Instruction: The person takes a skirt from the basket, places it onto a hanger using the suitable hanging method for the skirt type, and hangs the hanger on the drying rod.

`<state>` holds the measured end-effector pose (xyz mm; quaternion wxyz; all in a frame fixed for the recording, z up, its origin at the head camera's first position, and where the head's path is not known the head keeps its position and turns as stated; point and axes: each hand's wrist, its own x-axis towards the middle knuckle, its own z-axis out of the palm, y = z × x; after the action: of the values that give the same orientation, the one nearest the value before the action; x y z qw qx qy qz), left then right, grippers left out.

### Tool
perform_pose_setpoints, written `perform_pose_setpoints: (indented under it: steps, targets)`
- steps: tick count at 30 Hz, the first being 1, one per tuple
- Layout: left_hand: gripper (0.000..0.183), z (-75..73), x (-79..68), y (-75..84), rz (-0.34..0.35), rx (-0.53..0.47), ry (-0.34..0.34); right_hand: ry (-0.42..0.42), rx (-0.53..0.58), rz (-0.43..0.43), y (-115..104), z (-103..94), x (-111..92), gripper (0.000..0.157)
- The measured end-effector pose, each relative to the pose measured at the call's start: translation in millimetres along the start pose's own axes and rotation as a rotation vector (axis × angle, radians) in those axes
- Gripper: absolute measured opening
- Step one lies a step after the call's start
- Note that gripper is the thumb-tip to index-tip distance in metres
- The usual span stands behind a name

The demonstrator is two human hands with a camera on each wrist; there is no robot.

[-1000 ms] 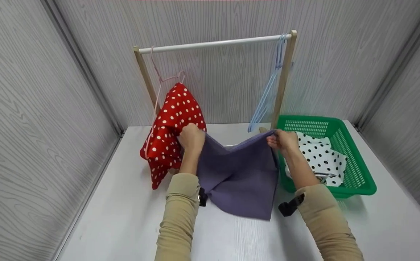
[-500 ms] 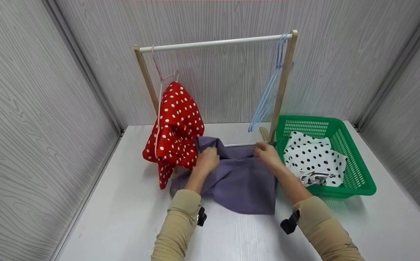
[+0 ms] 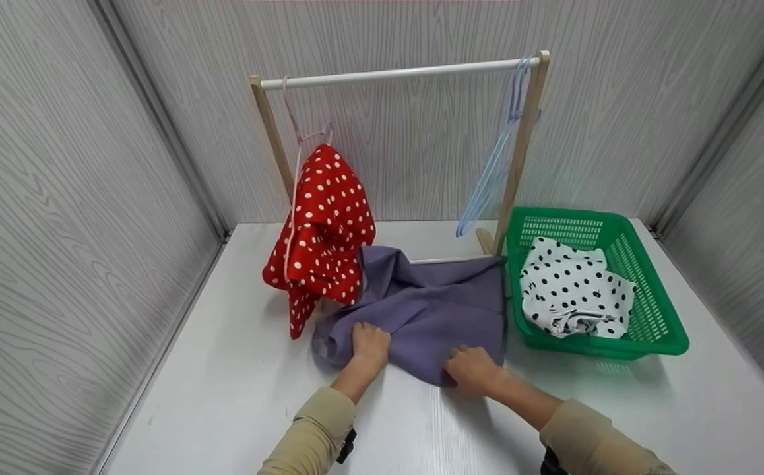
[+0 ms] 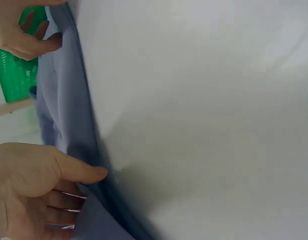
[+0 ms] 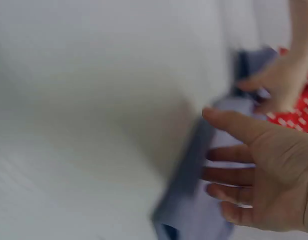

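Purple cloth [image 3: 454, 316]: lying rumpled on the white table [image 3: 197, 396], between red polka-dot cloth [image 3: 336, 204] and green basket [image 3: 609, 344], with far edge along the lower bar of the garment rack [image 3: 402, 72].
Left hand [image 3: 370, 343]: pinching the purple cloth's near edge between thumb and fingers.
Right hand [image 3: 474, 371]: at the same near edge, farther right, with thumb and fingers spread apart, touching the fabric; blurred in the right wrist view.
Red polka-dot cloth: hanging from a pink hanger [image 3: 300, 140] at the rack's left end.
Blue hangers [image 3: 485, 178]: bunched at the rack's right end.
Green basket: standing at right, holding a crumpled black-dotted white cloth [image 3: 570, 284].
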<state>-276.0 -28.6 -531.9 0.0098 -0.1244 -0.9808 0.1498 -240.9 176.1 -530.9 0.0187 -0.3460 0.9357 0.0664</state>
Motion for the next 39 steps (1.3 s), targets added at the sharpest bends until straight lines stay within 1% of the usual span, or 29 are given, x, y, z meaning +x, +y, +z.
perform_pose_setpoints:
  steps: [2, 4, 6, 8, 10, 11, 12, 13, 15, 17, 19, 21, 23, 26, 29, 35, 39]
  targets:
    - [0.017, 4.9, 2.1, -5.2, 0.003, 0.020, 0.033, 0.114, -0.088, 0.011, 0.0, 8.1, 0.3, 0.014]
    - [0.017, 8.5, 4.2, -13.3, 0.007, 0.033, 0.084, 0.199, -0.131, 0.046, 5.3, 9.5, 0.8, 0.012]
    - [0.018, 9.8, 6.0, -23.3, -0.020, 0.039, 0.123, 0.259, -0.133, 0.096, 13.1, 5.4, -0.1, 0.013]
    - [0.019, 8.3, 8.0, -33.6, -0.064, 0.049, 0.153, 0.316, -0.120, 0.143, 20.4, -3.0, -1.6, 0.013]
    - [0.021, 6.4, 9.8, -41.9, -0.108, 0.053, 0.178, 0.375, -0.088, 0.172, 24.7, -11.6, -3.3, 0.012]
    - [0.022, 5.7, 10.4, -44.8, -0.123, 0.052, 0.184, 0.390, -0.074, 0.177, 25.4, -15.2, -4.0, 0.011]
    - [0.022, 5.0, 10.6, -46.8, -0.128, 0.052, 0.184, 0.391, -0.064, 0.175, 25.0, -18.2, -4.7, 0.010]
    - [0.022, 4.9, 10.6, -47.7, -0.124, 0.054, 0.179, 0.373, -0.052, 0.166, 24.0, -19.1, -5.5, 0.009]
    - [0.023, 6.8, 9.2, -46.9, -0.104, 0.061, 0.155, 0.310, -0.036, 0.139, 19.9, -17.0, -7.2, 0.008]
    - [0.024, 10.6, 6.2, -44.1, -0.091, 0.067, 0.125, 0.233, -0.030, 0.119, 15.3, -9.1, -9.5, 0.009]
    - [0.024, 16.3, 2.4, -41.0, -0.093, 0.068, 0.108, 0.192, -0.035, 0.110, 11.7, 2.2, -12.3, 0.010]
    - [0.022, 21.1, -1.9, -38.9, -0.099, 0.068, 0.093, 0.202, -0.046, 0.106, 9.5, 12.6, -15.7, 0.011]
    - [0.022, 24.9, -6.0, -38.4, -0.097, 0.063, 0.087, 0.237, -0.066, 0.099, 8.6, 19.6, -18.0, 0.010]
    - [0.022, 28.8, -11.4, -40.4, -0.082, 0.059, 0.083, 0.284, -0.116, 0.100, 6.0, 23.7, -18.1, 0.010]
    - [0.022, 30.9, -14.8, -43.4, -0.085, 0.059, 0.069, 0.294, -0.163, 0.125, 4.0, 25.4, -13.6, 0.009]
    - [0.022, 27.4, -18.2, -42.9, -0.132, 0.055, -0.022, 0.319, -0.185, 0.172, 8.6, 32.1, -0.3, 0.007]
    - [0.023, 21.5, -18.4, -40.7, -0.164, 0.068, -0.075, 0.375, -0.187, 0.177, 15.0, 34.9, 8.1, 0.008]
